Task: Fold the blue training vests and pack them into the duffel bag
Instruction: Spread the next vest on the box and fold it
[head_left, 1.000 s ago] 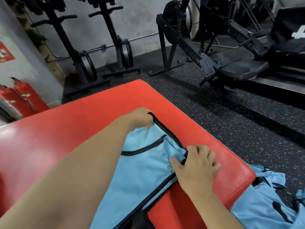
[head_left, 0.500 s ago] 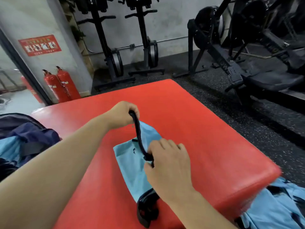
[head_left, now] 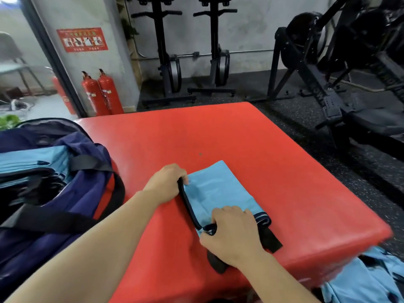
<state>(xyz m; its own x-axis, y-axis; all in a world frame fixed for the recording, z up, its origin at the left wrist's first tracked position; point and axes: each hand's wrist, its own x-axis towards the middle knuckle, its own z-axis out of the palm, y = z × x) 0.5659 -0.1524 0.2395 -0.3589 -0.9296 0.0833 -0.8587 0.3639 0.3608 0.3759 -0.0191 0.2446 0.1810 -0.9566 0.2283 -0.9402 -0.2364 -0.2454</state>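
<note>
Moved: folded vest [head_left: 220, 189], earlier lifted by its black binding, now lies flat as a smooth rectangle. Red vinyl pad [head_left: 262, 138]: glossy, round-cornered, bears the vest near its front. Navy duffel bag [head_left: 65, 215]: soft, open, at the pad's left, folded blue vests [head_left: 32, 160] stacked inside. Loose vests [head_left: 360, 281]: crumpled, lower right. Left hand [head_left: 166, 182] grips the binding's far end; right hand [head_left: 231, 232] pinches its near end.

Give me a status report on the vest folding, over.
Left hand grips the far end of the folded vest, right hand holds its near end. Vest flat on red mat. Duffel bag open to the left, nothing between.
</note>
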